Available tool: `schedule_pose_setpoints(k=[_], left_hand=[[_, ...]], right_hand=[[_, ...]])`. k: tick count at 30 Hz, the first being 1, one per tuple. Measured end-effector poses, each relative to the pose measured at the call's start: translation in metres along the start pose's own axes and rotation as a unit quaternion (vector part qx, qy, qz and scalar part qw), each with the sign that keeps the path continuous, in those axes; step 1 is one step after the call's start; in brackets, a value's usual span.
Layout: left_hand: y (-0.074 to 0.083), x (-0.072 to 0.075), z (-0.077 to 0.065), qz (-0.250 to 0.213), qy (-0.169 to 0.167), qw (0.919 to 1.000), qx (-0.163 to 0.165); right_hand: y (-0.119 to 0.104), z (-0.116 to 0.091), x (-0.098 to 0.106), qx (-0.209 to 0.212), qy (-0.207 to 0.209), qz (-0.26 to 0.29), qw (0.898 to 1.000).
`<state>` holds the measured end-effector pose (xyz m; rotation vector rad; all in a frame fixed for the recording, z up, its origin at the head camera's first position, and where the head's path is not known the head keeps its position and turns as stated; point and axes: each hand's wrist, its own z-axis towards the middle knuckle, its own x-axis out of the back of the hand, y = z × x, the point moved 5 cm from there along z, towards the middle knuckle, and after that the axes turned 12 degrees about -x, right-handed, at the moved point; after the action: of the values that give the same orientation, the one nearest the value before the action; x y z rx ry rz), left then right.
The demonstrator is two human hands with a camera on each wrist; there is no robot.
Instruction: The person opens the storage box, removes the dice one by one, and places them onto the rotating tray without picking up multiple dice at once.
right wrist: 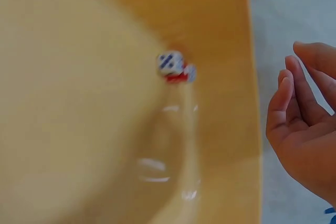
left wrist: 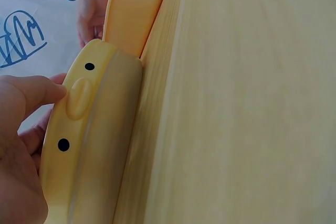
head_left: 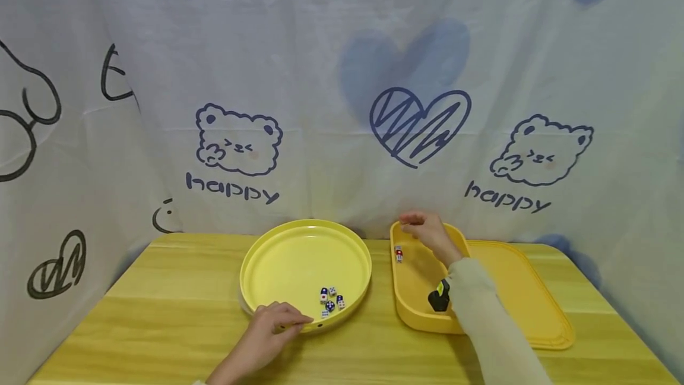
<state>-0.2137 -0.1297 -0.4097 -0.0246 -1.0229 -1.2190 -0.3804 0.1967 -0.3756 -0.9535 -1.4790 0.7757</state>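
My left hand (head_left: 269,330) pinches the near rim of a round yellow tray (head_left: 288,242), thumb on its outer wall beside a raised beak shape and black dots (left wrist: 63,145). Several blue and white dice (head_left: 330,306) lie in that tray near its front right edge. Over the far end of a deep orange-yellow bin (head_left: 422,321) hovers my right hand (head_left: 427,232), fingers loosely bent with nothing seen between them. Red and white dice (head_left: 398,254) sit against the bin's left wall; the right wrist view shows a white die (right wrist: 170,63) with blue pips there.
A flat orange-yellow lid or tray (head_left: 526,296) lies right of the bin, partly behind my right sleeve (head_left: 488,319). A black device (head_left: 439,298) shows beside that sleeve. All stand on a wood-grain table (head_left: 160,314), with a printed curtain (head_left: 320,76) behind.
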Motion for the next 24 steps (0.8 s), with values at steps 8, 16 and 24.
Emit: schedule_pose_setpoints(k=[8, 16, 24], left_hand=[[0.001, 0.000, -0.001, 0.005, 0.009, 0.9999, -0.012], [-0.001, -0.003, -0.004, 0.001, 0.009, 0.9999, -0.011], [-0.003, -0.003, -0.005, 0.010, 0.005, 0.9999, -0.007]], right_hand=[[0.031, 0.010, -0.007, -0.025, -0.001, -0.041, 0.999], [0.061, 0.014, -0.013, -0.053, -0.009, -0.050, 0.997], [0.066, 0.018, -0.020, -0.068, -0.020, -0.059, 0.996]])
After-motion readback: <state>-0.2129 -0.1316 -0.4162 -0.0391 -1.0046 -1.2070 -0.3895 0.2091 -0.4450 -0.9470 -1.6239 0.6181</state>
